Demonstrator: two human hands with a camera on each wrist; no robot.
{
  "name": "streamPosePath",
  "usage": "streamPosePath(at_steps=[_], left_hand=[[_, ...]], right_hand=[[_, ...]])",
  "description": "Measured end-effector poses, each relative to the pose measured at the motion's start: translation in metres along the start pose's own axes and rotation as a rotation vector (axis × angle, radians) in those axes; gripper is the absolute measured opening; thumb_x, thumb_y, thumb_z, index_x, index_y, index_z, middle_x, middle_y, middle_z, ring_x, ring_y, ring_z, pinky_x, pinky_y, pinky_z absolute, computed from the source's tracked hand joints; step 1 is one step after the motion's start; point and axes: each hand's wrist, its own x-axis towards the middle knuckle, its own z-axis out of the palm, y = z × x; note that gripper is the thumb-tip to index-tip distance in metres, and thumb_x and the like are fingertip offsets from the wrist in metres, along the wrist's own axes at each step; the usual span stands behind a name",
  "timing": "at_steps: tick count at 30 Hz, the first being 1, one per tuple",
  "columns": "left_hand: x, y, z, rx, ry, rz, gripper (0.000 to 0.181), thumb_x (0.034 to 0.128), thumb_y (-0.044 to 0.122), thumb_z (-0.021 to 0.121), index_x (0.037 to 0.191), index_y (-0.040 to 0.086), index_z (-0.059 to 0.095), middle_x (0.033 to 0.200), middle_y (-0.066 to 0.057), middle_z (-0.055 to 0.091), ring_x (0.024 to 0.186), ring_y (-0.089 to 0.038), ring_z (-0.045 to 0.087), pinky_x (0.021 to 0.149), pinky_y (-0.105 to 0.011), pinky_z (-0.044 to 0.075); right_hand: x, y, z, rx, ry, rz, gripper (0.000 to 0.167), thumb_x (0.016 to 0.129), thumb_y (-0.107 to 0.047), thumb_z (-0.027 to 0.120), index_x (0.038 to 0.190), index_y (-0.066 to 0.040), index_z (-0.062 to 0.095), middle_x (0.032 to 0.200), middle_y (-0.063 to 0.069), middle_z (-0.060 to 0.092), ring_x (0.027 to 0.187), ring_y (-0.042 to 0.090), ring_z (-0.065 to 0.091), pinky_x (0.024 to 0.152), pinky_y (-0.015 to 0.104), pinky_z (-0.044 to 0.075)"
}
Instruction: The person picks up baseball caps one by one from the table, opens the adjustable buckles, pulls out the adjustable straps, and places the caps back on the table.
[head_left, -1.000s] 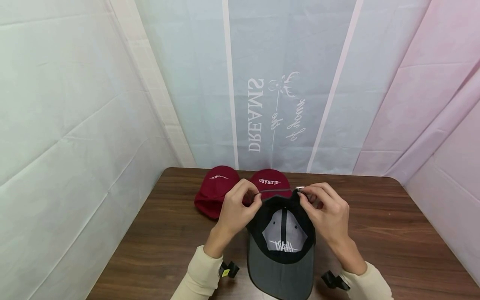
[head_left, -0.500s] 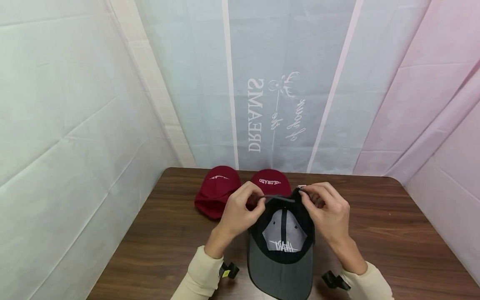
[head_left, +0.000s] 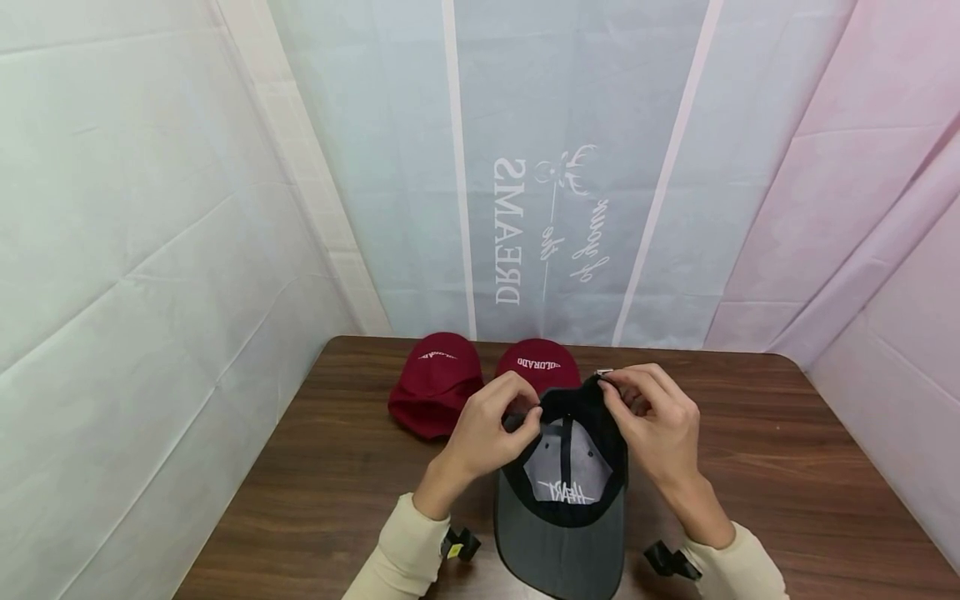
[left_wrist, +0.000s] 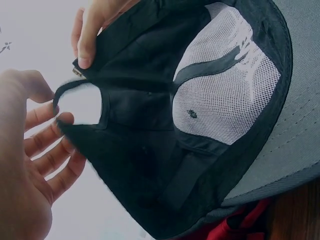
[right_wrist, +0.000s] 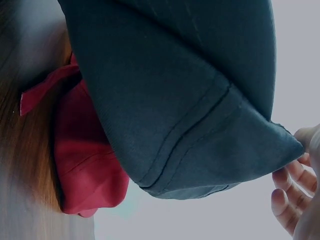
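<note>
A dark grey baseball cap (head_left: 562, 546) is held bottom up over the table, its brim toward me and its black lining and pale mesh front panel (left_wrist: 225, 90) showing. With thumb and index finger my left hand (head_left: 487, 429) pinches the back strap (left_wrist: 61, 92) by the left edge of the rear opening. My right hand (head_left: 662, 425) pinches the opposite corner, beside a small metal buckle (head_left: 603, 372). The strap arches across the opening in the left wrist view. From the right wrist, mostly the cap's outer crown (right_wrist: 180, 115) shows.
Two red caps lettered COLORADO lie at the table's back edge, one at left (head_left: 433, 387) and one (head_left: 538, 364) partly behind the grey cap. The brown wooden table (head_left: 765, 450) is enclosed by pale fabric curtains (head_left: 570, 100). A wrist camera (head_left: 461, 543) sits on the left sleeve.
My left hand has moved right and slightly down, toward the right hand. The strap, stretched straight across earlier, has slackened and dropped toward the cap. The right hand stays almost still.
</note>
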Motion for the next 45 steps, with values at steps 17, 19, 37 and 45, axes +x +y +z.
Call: streamPosePath(at_steps=[17,19,37,45], left_hand=[[0.017,0.009,0.012,0.14,-0.05,-0.155,0.014,0.0957,0.013,0.076,0.106,0.014,0.067,0.105,0.002,0.066,0.092,-0.011,0.062,0.082,-0.017,0.056],[0.019,0.01,0.014,0.164,-0.067,-0.167,0.017,0.0951,0.015,0.078,0.109,0.014,0.068,0.107,0.001,0.066,0.095,-0.012,0.063,0.084,-0.019,0.057],[0.028,0.009,0.023,0.223,-0.103,-0.243,0.009,0.0968,0.013,0.077,0.105,0.015,0.079,0.105,-0.001,0.067,0.092,-0.013,0.063,0.08,-0.02,0.057],[0.034,0.007,0.016,0.148,-0.007,-0.266,0.006,0.0969,0.007,0.074,0.101,0.01,0.076,0.1,-0.004,0.065,0.079,-0.012,0.061,0.073,-0.019,0.056]], right_hand=[[0.0,-0.004,-0.002,0.037,-0.043,-0.009,0.034,0.071,0.015,0.087,0.098,-0.005,0.081,0.092,0.008,0.072,0.067,0.003,0.054,0.055,0.015,0.045],[0.0,-0.004,-0.002,0.044,-0.054,-0.017,0.035,0.071,0.015,0.087,0.099,-0.005,0.081,0.092,0.007,0.072,0.067,0.003,0.054,0.055,0.015,0.045],[0.0,-0.011,-0.006,0.086,-0.1,-0.061,0.04,0.069,0.016,0.086,0.102,-0.005,0.08,0.095,0.009,0.072,0.067,0.002,0.053,0.053,0.017,0.045],[-0.004,-0.01,-0.006,0.038,-0.159,-0.081,0.016,0.09,-0.01,0.082,0.106,-0.01,0.079,0.093,0.001,0.071,0.061,0.002,0.053,0.054,0.015,0.045]])
